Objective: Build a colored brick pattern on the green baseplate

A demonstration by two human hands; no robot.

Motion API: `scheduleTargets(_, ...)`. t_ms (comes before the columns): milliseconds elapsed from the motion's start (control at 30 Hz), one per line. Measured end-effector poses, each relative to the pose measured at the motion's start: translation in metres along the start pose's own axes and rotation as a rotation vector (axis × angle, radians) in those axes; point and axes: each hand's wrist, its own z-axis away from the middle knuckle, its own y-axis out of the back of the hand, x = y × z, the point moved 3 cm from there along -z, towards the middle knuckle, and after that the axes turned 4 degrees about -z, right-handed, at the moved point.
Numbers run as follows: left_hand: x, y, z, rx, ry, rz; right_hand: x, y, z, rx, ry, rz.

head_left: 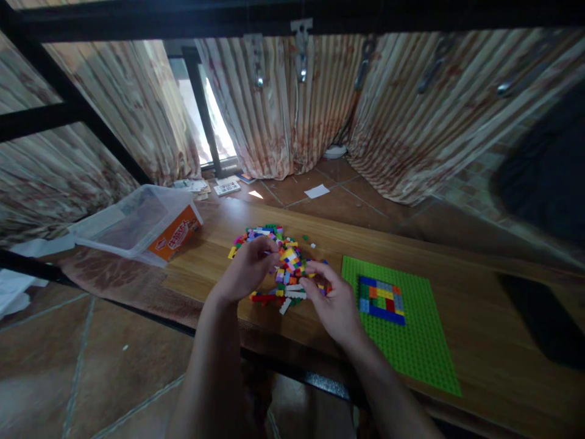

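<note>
A heap of small coloured toy bricks [292, 277] lies on the wooden tabletop, with both my hands at it. My left hand [251, 268] is over the heap's left side, fingers curved and apart, with no brick plainly visible in them. At the heap's right side is my right hand [331, 302]; its thumb and forefinger are apart beside the bricks. Some bricks are hidden behind my hands. Right of the heap lies a green studded baseplate [420, 341], bearing a flat, roughly square brick pattern [382, 299] with blue edges and a coloured middle.
A clear plastic tub [132, 225] with an orange label stands at the table's left end. A dark flat object [542, 317] lies at the right. Beyond the wooden table [311, 225] are floor tiles, papers [317, 191] and striped curtains [283, 110]. A dark bar crosses overhead.
</note>
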Motion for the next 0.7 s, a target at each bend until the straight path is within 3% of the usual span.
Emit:
scheduleTargets(167, 0.009, -0.021, 0.005, -0.146, 0.052, 0.258, -0.005, 0.003, -0.004, 0.063, -0.075, -0.235)
scheduleTargets(267, 0.012, -0.033, 0.006, -0.25, 0.053, 0.269, -0.008, 0.009, -0.006, 0.119, -0.104, -0.271)
scheduleTargets(367, 0.013, -0.043, 0.005, -0.303, -0.008, 0.199, -0.008, 0.013, -0.006, 0.086, -0.058, -0.234)
scheduleTargets(467, 0.011, -0.049, 0.001, -0.282, -0.025, 0.109, -0.005, 0.015, -0.005, 0.053, -0.041, -0.196)
scheduleTargets(700, 0.016, -0.06, 0.0, -0.203, 0.02, 0.039, -0.005, 0.015, -0.006, 0.122, -0.114, -0.296)
